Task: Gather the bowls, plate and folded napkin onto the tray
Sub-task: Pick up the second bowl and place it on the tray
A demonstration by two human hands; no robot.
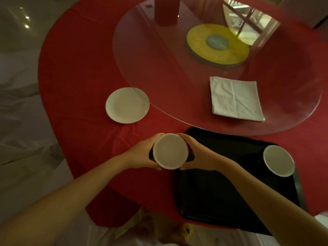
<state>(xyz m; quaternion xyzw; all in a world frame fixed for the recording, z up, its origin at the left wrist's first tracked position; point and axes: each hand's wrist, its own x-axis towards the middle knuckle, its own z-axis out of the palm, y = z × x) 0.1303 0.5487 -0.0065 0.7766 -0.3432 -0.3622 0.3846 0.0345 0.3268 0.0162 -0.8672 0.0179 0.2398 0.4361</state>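
Note:
A white bowl (170,151) is held between both my hands just left of the black tray (221,192), above the tray's left edge and the red cloth. My left hand (142,153) cups its left side and my right hand (197,153) cups its right side. A second white bowl (278,160) stands on the tray's far right. The white plate (126,105) lies on the cloth to the far left, partly under the glass rim. The folded white napkin (235,98) lies on the glass turntable (159,77) beyond the tray.
The round table wears a red tablecloth (76,68). A yellow disc (218,44) with a grey hub sits under the glass centre, and a red column (166,10) stands at the back. The table edge curves close by, with pale floor to the left.

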